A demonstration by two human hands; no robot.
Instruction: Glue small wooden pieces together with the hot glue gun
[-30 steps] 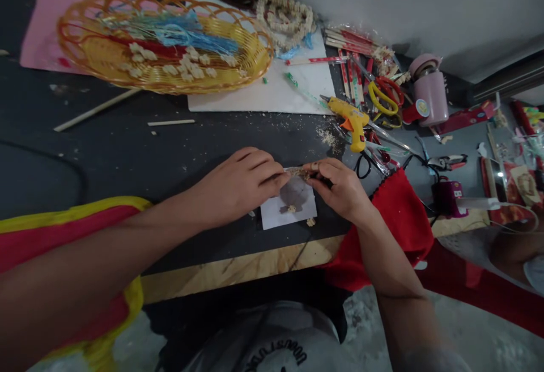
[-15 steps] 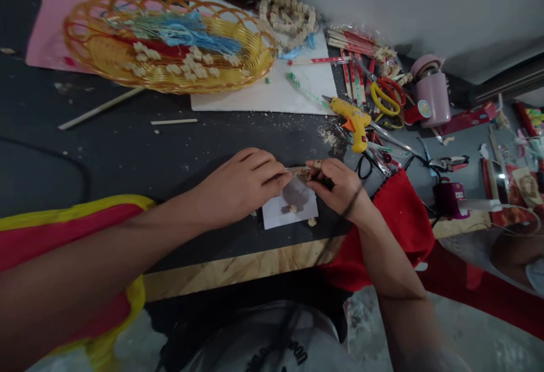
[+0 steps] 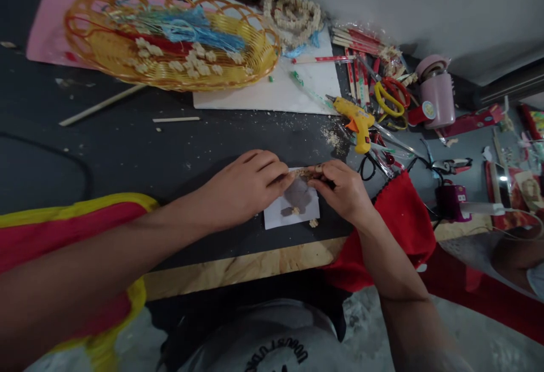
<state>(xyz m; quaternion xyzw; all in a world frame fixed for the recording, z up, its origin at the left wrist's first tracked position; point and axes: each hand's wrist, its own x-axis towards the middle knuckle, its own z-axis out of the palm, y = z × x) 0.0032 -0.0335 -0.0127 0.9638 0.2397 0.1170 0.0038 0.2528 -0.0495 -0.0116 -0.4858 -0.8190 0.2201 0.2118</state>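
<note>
Above a small white paper (image 3: 272, 217), my left hand (image 3: 257, 182) and my right hand (image 3: 340, 189) face each other with fingers closed. A small beige piece (image 3: 301, 172), short and knobbly, spans the gap between their fingertips. Both hands pinch it, though the fingers hide its ends. On the paper lies a little pale cluster (image 3: 296, 211), within the shadow of the hands. Another cluster (image 3: 313, 223) of the same look rests just off the paper's lower right corner.
A yellow wicker basket (image 3: 204, 84) holds blue tassels and pale clusters. To the right are a yellow glue gun (image 3: 359, 125), scissors (image 3: 387, 100), chopsticks in red wrappers (image 3: 359, 80) and a pink container (image 3: 437, 97). Red cloth (image 3: 393, 219) drapes over the wooden table edge (image 3: 255, 264).
The hands stay at nearly the same spot, fingertips shifting slightly around the beige piece. The whole view has moved a little.
</note>
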